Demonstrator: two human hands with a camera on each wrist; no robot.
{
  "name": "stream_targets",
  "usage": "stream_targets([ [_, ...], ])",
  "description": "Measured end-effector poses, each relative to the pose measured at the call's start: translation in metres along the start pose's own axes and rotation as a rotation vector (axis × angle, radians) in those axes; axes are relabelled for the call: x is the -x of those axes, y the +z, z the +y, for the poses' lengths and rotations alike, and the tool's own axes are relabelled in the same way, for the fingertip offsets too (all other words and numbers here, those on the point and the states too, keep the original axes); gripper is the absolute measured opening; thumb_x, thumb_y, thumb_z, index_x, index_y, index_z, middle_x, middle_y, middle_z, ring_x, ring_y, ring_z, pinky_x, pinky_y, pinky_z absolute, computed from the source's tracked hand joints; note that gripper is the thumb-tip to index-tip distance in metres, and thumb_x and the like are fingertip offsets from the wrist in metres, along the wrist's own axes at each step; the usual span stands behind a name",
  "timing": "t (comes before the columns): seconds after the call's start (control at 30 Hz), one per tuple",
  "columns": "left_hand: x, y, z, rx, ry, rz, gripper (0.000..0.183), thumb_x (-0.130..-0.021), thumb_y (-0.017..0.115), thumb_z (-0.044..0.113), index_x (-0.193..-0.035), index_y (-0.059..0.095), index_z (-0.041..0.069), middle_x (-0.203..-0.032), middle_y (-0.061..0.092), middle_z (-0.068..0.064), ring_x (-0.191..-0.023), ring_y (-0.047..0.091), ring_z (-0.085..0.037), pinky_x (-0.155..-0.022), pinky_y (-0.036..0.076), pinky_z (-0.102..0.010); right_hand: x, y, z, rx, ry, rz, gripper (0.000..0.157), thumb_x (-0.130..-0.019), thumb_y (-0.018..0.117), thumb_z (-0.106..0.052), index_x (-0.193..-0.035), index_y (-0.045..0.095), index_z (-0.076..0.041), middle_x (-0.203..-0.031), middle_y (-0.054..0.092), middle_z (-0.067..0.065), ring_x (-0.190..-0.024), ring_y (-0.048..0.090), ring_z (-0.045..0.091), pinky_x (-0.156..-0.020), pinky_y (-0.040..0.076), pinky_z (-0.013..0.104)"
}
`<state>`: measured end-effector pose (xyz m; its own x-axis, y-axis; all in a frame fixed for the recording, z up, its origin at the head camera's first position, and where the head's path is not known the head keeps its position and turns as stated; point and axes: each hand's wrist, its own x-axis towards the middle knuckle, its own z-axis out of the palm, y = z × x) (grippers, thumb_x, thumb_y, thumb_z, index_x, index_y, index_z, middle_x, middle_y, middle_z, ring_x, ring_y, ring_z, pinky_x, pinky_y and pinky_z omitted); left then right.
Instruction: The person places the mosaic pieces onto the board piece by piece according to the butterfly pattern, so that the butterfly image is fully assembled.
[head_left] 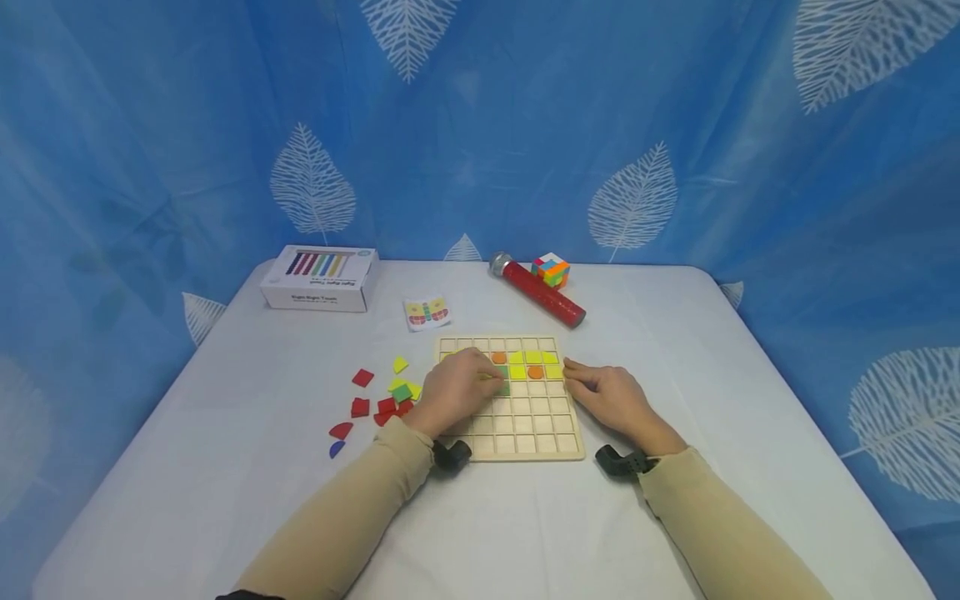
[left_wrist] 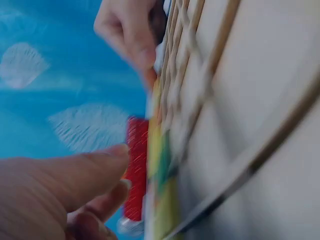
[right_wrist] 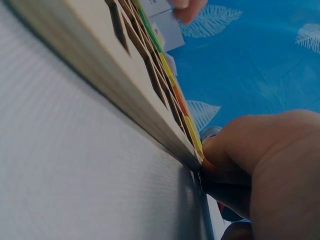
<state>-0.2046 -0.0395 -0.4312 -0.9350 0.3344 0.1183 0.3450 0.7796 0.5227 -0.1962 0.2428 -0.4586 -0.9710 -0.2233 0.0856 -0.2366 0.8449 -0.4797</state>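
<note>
A wooden grid board (head_left: 523, 457) lies flat on the table, with yellow (head_left: 517, 372), orange (head_left: 535, 372) and green pieces (head_left: 505, 388) set in its far rows. My left hand (head_left: 456, 387) hovers over the board's left side, near the green pieces, and hides part of the grid. In the left wrist view, its thumb and fingertips (left_wrist: 112, 155) show nothing between them. My right hand (head_left: 611, 398) grips the board's right edge near the far corner. The right wrist view shows its thumb (right_wrist: 220, 147) at the upper edge beside a yellow piece, the other fingers lower down.
Loose red (head_left: 363, 377), yellow (head_left: 401, 364), green (head_left: 402, 392) and blue pieces (head_left: 337, 449) lie left of the board. Behind it are a butterfly pattern card (head_left: 427, 314), a red microphone (head_left: 542, 292) and a puzzle cube (head_left: 551, 271). A white box (head_left: 318, 287) stands at the back left.
</note>
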Motion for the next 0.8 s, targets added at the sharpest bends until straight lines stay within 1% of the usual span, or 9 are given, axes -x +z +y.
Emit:
stream_targets([
  [0.1,0.006,-0.024,-0.012,0.022,-0.096,0.04,0.021,-0.094,0.076,0.03,-0.113,0.081,0.024,-0.112,0.071,0.004,-0.104,0.064,-0.019,-0.087,0.053,-0.039,-0.001,0.0,-0.001,-0.002,0.004,-0.003,0.04,-0.101,0.062,-0.034,-0.135,0.067,-0.014,-0.146,0.059,0.0,-0.136,0.055,0.033,-0.109,0.045,0.056],
  [0.17,0.014,-0.042,-0.028,0.018,-0.174,0.048,0.023,-0.094,0.076,0.029,-0.115,0.079,0.022,-0.114,0.072,0.001,-0.106,0.063,-0.021,-0.09,0.052,-0.041,-0.001,0.001,-0.001,-0.005,0.001,-0.007,0.04,-0.101,0.061,-0.034,-0.136,0.067,-0.014,-0.146,0.059,-0.001,-0.136,0.055,0.033,-0.109,0.045,0.056],
  [0.23,0.023,-0.055,-0.048,0.021,-0.259,0.027,0.024,-0.093,0.076,0.03,-0.115,0.078,0.019,-0.113,0.072,-0.001,-0.102,0.062,-0.023,-0.088,0.053,-0.042,-0.002,0.0,0.0,-0.004,0.001,-0.01,0.04,-0.102,0.061,-0.035,-0.136,0.067,-0.014,-0.146,0.059,-0.001,-0.136,0.055,0.033,-0.109,0.045,0.056],
  [0.3,0.033,-0.062,-0.066,0.037,-0.334,-0.005,0.024,-0.093,0.077,0.031,-0.113,0.077,0.019,-0.109,0.071,-0.003,-0.095,0.061,-0.024,-0.083,0.053,-0.04,-0.002,-0.001,0.001,-0.004,0.001,-0.014,0.04,-0.102,0.061,-0.035,-0.136,0.067,-0.014,-0.146,0.059,-0.001,-0.136,0.055,0.034,-0.108,0.045,0.056],
  [0.37,0.041,-0.063,-0.082,0.079,-0.38,-0.044,0.023,-0.092,0.078,0.031,-0.111,0.077,0.019,-0.108,0.071,-0.002,-0.094,0.061,-0.023,-0.082,0.053,-0.038,-0.002,-0.003,0.002,-0.001,0.003,-0.014,0.04,-0.102,0.06,-0.034,-0.136,0.067,-0.014,-0.147,0.058,-0.001,-0.136,0.055,0.034,-0.108,0.045,0.057],
  [0.47,0.048,-0.063,-0.095,0.12,-0.384,-0.098,0.02,-0.092,0.079,0.032,-0.108,0.078,0.021,-0.106,0.071,0.0,-0.096,0.061,-0.022,-0.083,0.053,-0.037,-0.002,-0.004,0.002,0.001,0.007,-0.01,0.04,-0.101,0.061,-0.034,-0.136,0.067,-0.014,-0.146,0.059,0.0,-0.137,0.054,0.034,-0.108,0.045,0.057],
  [0.63,0.053,-0.068,-0.104,0.076,-0.386,-0.145,0.017,-0.09,0.081,0.034,-0.101,0.079,0.022,-0.099,0.07,0.001,-0.091,0.059,-0.022,-0.079,0.053,-0.035,-0.003,-0.002,0.002,-0.011,-0.01,-0.008,0.04,-0.101,0.062,-0.033,-0.135,0.067,-0.013,-0.146,0.059,0.001,-0.136,0.054,0.035,-0.108,0.044,0.058],
  [0.7,0.055,-0.07,-0.106,0.062,-0.404,-0.139,0.019,-0.09,0.08,0.035,-0.102,0.078,0.021,-0.098,0.07,0.0,-0.089,0.059,-0.022,-0.077,0.053,-0.034,-0.002,-0.001,0.002,-0.012,-0.014,-0.009,0.04,-0.101,0.062,-0.033,-0.135,0.067,-0.013,-0.146,0.059,0.001,-0.136,0.054,0.035,-0.108,0.044,0.058],
  [0.8,0.053,-0.07,-0.108,0.067,-0.421,-0.073,0.026,-0.092,0.078,0.036,-0.111,0.076,0.02,-0.102,0.07,-0.002,-0.091,0.06,-0.023,-0.081,0.054,-0.036,-0.001,0.001,0.002,0.0,-0.008,-0.002,0.04,-0.102,0.061,-0.034,-0.136,0.067,-0.014,-0.146,0.059,0.0,-0.136,0.055,0.035,-0.109,0.044,0.057],
])
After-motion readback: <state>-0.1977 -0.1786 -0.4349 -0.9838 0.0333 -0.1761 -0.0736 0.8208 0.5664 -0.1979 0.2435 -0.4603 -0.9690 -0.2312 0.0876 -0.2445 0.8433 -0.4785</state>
